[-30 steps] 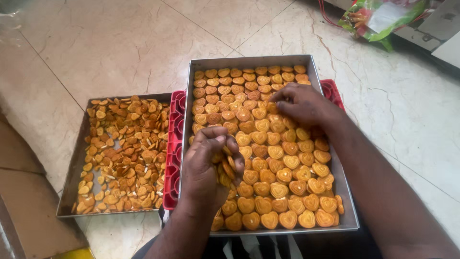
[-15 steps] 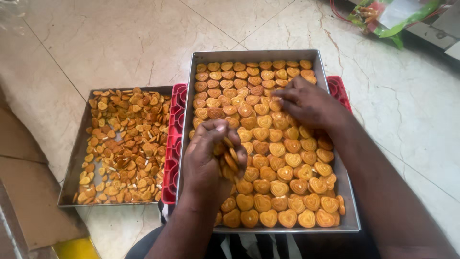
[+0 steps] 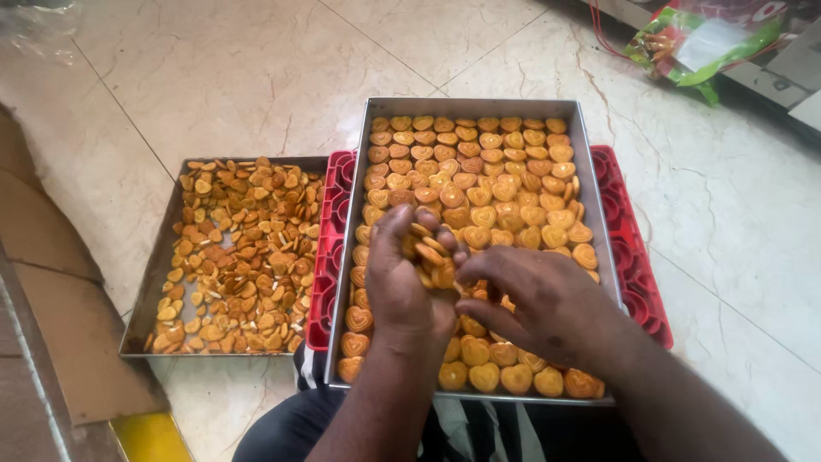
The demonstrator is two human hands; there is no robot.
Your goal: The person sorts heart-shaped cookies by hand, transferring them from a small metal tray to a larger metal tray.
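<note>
**trayguy:** So the stack of heart-shaped biscuits (image 3: 430, 257) sat in the left hand (image 3: 400, 287), fingers curled snug around a small bunch held on edge, right above the middle of the big metal tray (image 3: 590, 184). The right hand (image 3: 547, 304) was just beside it, fingers half open and reaching in, fingertips touching the near end of the bunch. Couldn't tell if it was pinching one biscuit or only steadying them.

**crumbs_ok:** Looked fine to me. My take: the grip wanted to be firm but not squeezing, since thin baked things like that probably snap at the lobes. Keeping the bunch low over the tray was smart, so anything that slipped would land among the others.

**trayguy:** Yeah, and the tray was packed with flat single biscuits in rough rows, so picking from the near rows meant no dragging a sleeve across the far ones.

**crumbs_ok:** What was under it?

**trayguy:** A red plastic crate (image 3: 637, 257), sticking out on both sides. To the left, a second metal tray (image 3: 141, 321) on the floor with darker, smaller biscuits (image 3: 244, 248) heaped loose. Marble-look floor tiles (image 3: 239, 77) all round, a green and red plastic bag (image 3: 701, 38) far off top right.

**crumbs_ok:** I'd have kept both wrists off the tray rim, it looked tippy on that crate.
</note>
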